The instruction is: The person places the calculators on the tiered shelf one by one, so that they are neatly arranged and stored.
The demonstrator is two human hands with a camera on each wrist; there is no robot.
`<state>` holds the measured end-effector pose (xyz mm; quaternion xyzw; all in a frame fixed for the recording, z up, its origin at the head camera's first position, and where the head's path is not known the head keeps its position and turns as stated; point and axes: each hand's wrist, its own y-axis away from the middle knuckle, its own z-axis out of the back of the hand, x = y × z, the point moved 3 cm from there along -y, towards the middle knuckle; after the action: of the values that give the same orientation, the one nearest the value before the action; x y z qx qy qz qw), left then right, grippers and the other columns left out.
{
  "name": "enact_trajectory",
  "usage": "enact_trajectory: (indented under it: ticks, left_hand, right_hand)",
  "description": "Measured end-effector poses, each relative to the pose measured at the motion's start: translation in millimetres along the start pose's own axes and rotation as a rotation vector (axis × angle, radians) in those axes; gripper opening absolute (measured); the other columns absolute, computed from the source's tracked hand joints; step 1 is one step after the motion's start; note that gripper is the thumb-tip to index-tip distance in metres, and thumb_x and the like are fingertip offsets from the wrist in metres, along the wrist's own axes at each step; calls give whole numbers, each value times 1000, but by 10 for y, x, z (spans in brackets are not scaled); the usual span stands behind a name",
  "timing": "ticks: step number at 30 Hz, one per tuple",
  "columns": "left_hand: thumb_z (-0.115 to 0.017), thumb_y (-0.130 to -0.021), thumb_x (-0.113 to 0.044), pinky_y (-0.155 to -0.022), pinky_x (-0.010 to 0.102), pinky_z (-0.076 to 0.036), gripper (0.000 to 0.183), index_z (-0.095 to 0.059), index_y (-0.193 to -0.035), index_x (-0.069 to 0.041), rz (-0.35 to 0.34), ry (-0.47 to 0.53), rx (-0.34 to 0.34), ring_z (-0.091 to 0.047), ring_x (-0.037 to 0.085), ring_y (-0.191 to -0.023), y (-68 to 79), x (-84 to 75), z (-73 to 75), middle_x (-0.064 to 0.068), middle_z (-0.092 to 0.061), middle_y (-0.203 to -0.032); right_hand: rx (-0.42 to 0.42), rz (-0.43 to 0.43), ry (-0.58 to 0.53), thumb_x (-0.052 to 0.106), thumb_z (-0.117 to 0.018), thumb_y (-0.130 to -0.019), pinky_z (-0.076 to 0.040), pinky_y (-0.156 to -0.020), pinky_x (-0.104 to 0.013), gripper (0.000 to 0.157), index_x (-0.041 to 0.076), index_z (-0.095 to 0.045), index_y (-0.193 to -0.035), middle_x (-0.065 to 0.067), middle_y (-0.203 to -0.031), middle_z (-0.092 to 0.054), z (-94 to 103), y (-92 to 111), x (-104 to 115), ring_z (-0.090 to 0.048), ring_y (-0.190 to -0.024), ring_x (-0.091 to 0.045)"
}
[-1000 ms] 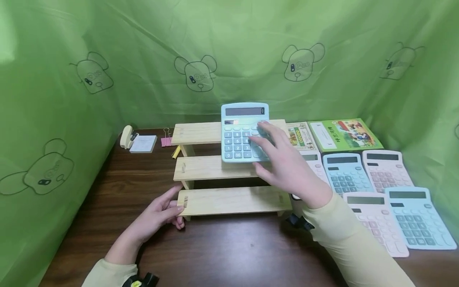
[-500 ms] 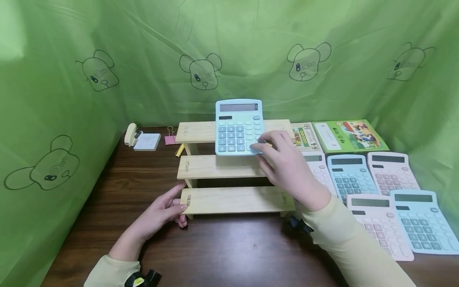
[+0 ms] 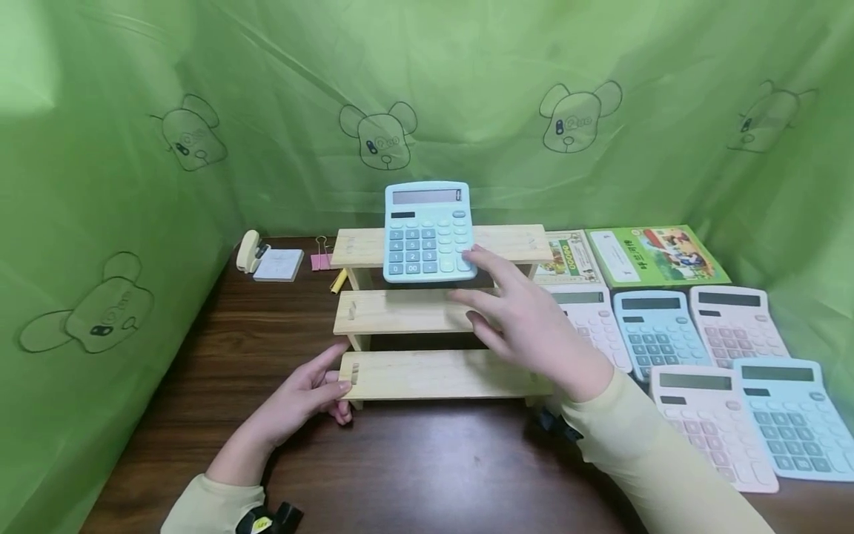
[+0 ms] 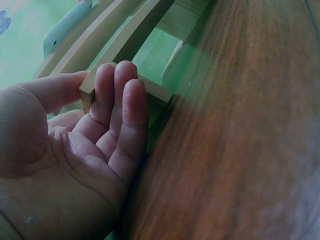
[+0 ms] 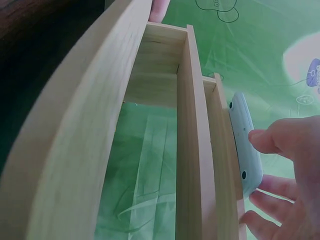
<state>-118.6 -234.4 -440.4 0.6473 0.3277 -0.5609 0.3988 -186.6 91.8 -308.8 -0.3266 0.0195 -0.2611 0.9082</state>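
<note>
A blue calculator (image 3: 427, 233) sits on the top step of a three-step wooden rack (image 3: 440, 374), its display showing 0. At the calculator's lower right edge is the index fingertip of my right hand (image 3: 534, 326), whose other fingers reach out loosely below it. From the side, the right wrist view has thumb and fingers right by the calculator's edge (image 5: 245, 145). My left hand (image 3: 300, 400) grips the left end of the bottom step, thumb on top and fingers curled beneath. The left wrist view shows the board's end (image 4: 87, 90) between thumb and fingers.
Several pink and blue calculators (image 3: 657, 326) lie in rows at the right. Behind them are a green picture box (image 3: 657, 256) and a smaller patterned one (image 3: 567, 259). Back left are a notepad (image 3: 278, 265), a cream clip-like item (image 3: 248, 251) and a pink binder clip (image 3: 321, 261). Green cloth encloses the table.
The blue calculator has shifted left and slightly back on the top step. My right fingers have gone from over its keys to its right edge. My left hand keeps its grip.
</note>
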Motion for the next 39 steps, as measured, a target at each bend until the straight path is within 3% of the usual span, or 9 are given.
enact_trajectory:
  ticks: [11,17,28,39]
  left_hand:
    - [-56,-99,-13,-68,52,-57,71,-12,-155,-14,5,14,-3,-65,28,-72,5,-19,-21,36,-58,-91]
    - [-56,-99,-12,-67,51,-57,71,-13,-155,-15,8,26,2,-65,28,-72,4,-16,-31,36,-57,-91]
    - [-57,-99,-15,-68,50,-57,70,-15,-155,-18,28,19,-15,-65,29,-73,10,-9,-13,35,-58,-91]
    - [-56,-99,-14,-68,52,-57,71,-13,-155,-16,25,15,-10,-65,30,-73,5,-11,-10,37,-57,-91]
  right_hand:
    - [4,22,36,18,-67,-84,-33,-111,-46,58,14,-53,-139,-17,-150,-36,-90,-68,18,-34,-138,-33]
    - [-16,36,36,19,-68,-83,-34,-111,-45,56,10,-54,-137,-18,-147,-39,-123,-139,41,-38,-135,-33]
    - [43,58,20,20,-67,-84,-27,-114,-48,58,9,-51,-139,-20,-148,-37,-220,-300,133,-34,-137,-36]
    - [43,73,18,21,-70,-82,-26,-114,-51,65,9,-48,-142,-22,-149,-33,-242,-280,111,-33,-137,-38]
